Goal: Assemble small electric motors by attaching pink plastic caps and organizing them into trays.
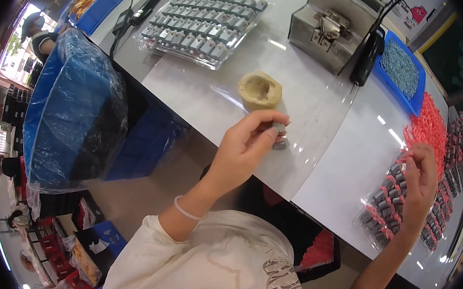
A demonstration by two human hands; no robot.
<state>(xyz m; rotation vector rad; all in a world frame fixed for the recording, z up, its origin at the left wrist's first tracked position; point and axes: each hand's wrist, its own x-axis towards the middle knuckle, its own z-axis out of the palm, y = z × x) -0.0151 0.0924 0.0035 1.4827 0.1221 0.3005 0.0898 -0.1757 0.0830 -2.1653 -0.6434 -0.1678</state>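
Note:
Near the front edge of the table, my left hand (248, 140) is closed, pinching a small grey part (278, 128) between thumb and fingertips. Just beyond it sits a yellowish, block-like holder (259, 90) with a hollow in its top. Over on the right, my right hand (422, 175) is raised with its fingers curled in, between a heap of red-pink strands (430, 129) and a tray of grey parts with red strands (384, 208). Whatever its fingertips hold is too small to make out.
A clear tray with rows of grey parts (203, 23) lies at the far left of the table. A metal fixture (329, 32), a black corded tool (366, 60) and a blue tray of bluish bits (400, 68) stand farther back. A plastic-lined blue bin (74, 114) is left.

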